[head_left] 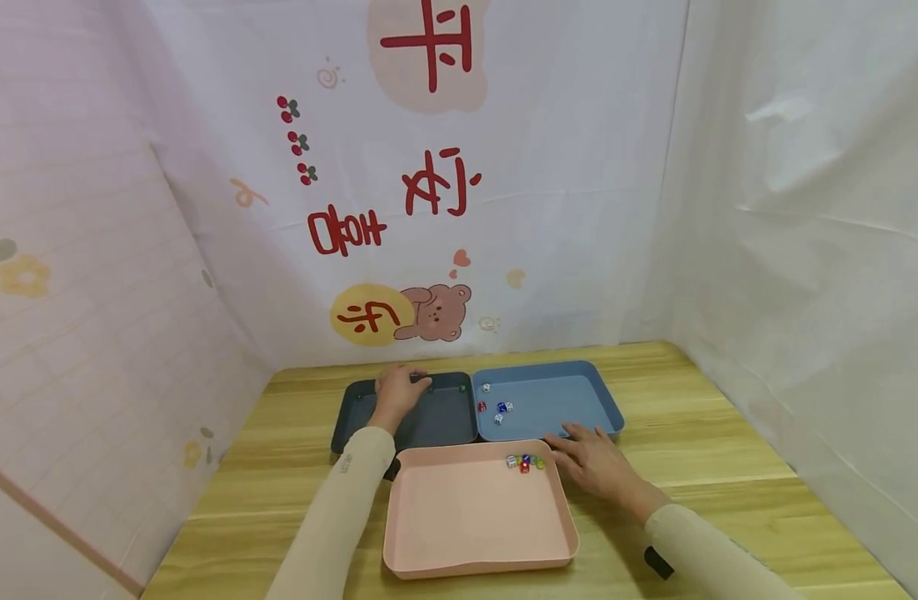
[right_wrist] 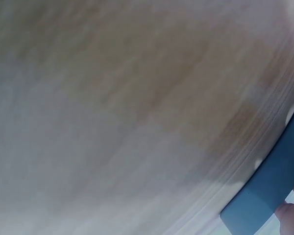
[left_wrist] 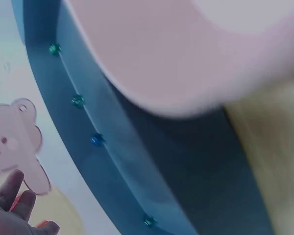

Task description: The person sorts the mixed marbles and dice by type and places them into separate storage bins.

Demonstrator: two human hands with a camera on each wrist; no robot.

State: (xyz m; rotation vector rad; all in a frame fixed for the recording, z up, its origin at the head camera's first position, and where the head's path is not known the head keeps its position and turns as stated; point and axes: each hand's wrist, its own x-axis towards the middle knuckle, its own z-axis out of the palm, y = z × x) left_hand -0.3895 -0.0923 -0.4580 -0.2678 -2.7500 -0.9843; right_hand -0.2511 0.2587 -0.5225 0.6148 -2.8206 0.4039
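Reaching over the dark tray (head_left: 447,425), at 11 o'clock of the pink tray (head_left: 474,512): one left hand (head_left: 399,396), fingers curved near the 12 o'clock wall; whether thumb and forefinger pinch anything, cannot tell. One right hand (head_left: 594,462), fingers spread and relaxed, at the 5 o'clock edge of the blue tray (head_left: 560,396), itself at 1 o'clock of the pink. Dice: five (head_left: 482,407) in the blue tray, toward 9 o'clock; one cluster (head_left: 524,467) in the pink, at 1 o'clock. Best handling, in judgement: fingertips lowered straight beside the wall, one piece per pinch, neighbours undisturbed. Views compared: left wrist, four small pieces (left_wrist: 77,101) along the dark tray's wall, three green, one blue; head, three only, the blue presumably behind the left hand; right wrist, tray wall and finger slivers, no pieces.
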